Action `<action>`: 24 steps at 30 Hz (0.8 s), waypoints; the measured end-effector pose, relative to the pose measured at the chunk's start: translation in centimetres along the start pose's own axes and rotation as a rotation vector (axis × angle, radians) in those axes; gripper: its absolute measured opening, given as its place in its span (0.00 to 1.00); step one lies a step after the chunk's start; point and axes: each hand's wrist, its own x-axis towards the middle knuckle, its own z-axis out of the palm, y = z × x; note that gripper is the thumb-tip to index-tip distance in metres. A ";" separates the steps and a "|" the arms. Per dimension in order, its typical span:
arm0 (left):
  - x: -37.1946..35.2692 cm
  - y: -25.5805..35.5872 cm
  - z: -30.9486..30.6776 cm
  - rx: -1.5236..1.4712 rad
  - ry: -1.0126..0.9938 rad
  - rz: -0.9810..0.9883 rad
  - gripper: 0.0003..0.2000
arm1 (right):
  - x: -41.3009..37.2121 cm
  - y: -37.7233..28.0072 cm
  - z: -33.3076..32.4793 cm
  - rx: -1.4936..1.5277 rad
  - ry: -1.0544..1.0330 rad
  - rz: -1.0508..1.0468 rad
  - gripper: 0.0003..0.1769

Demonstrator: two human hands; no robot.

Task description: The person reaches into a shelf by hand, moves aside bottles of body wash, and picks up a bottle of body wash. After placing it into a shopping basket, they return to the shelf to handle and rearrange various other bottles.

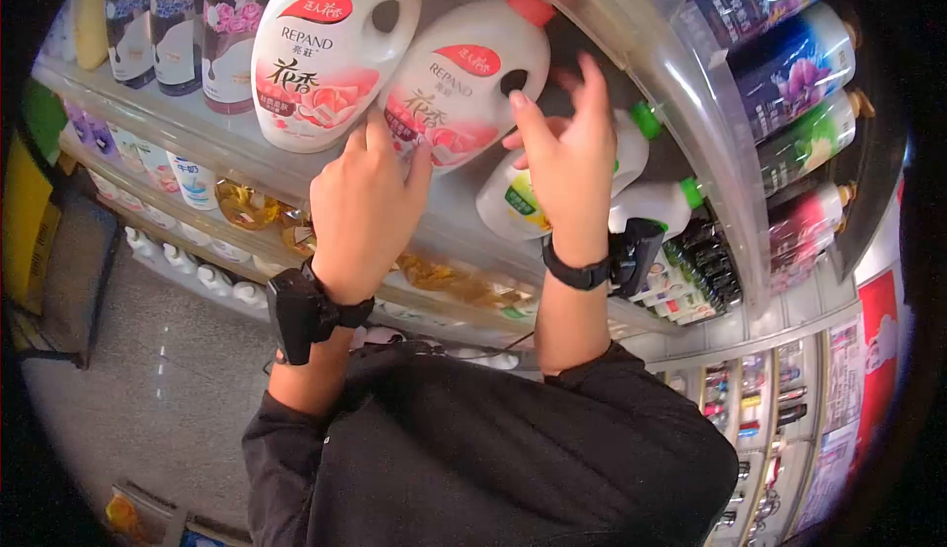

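A white handled bottle point(449, 113) with a red cap and pink floral REPAND label leans on the shelf. My left hand point(363, 207) grips its lower left edge, thumb on the label and fingers at its side. Just left of it stands a matching white bottle point(326, 54), close to my left fingertips. My right hand point(572, 152) is raised beside the leaning bottle's handle hole, fingers spread and thumb near the hole; it holds nothing. Behind and below my right hand is a white bottle with a green label point(513, 202), partly hidden by the hand.
Dark-labelled bottles point(178, 24) line the shelf's left side. A clear shelf edge point(631, 34) curves past my right hand, with purple and blue packs point(794, 73) beyond it. Lower shelves hold golden bottles point(247, 202) and white pump bottles point(212, 278). Grey floor point(187, 379) lies at left.
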 end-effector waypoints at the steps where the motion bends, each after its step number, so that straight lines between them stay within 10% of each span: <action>1: 0.2 0.3 -0.1 0.008 -0.015 -0.009 0.25 | 0.4 -0.1 0.1 0.022 -0.050 0.033 0.41; 8: -0.4 0.2 0.4 0.047 0.030 0.042 0.28 | 1.0 1.8 0.5 -0.353 0.003 -0.097 0.18; 20: -1.7 0.4 -1.4 0.018 0.007 0.020 0.23 | -0.7 0.6 -0.5 -0.283 0.178 -0.173 0.24; 24: -1.5 -2.0 -4.7 0.036 0.351 0.145 0.20 | -3.3 0.1 -0.7 0.025 0.244 -0.256 0.24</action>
